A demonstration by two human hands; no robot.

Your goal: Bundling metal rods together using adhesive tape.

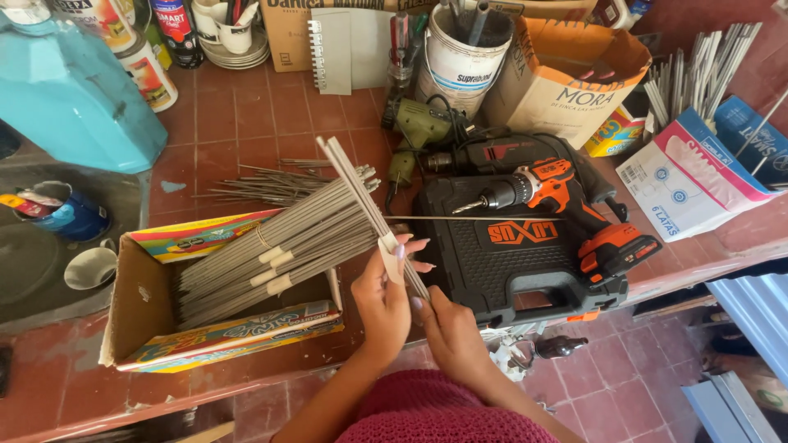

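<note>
My left hand [382, 302] and my right hand [447, 332] together grip the near end of a thin bundle of grey rods [355, 182] wrapped with a paper band, angled up and to the left. The bundle crosses over several tied bunches of the same grey rods [271, 246] lying in an open cardboard box [135, 316]. One thin loose rod [472, 218] runs sideways from my fingers across a black tool case [484, 262].
An orange cordless drill [566, 205] rests on the black case, a green drill [419, 127] behind it. Loose thin rods [263, 184] lie on the red tiled counter [238, 123]. A white bucket [460, 57], paper bag [566, 82], boxes and a turquoise container [74, 90] crowd the back.
</note>
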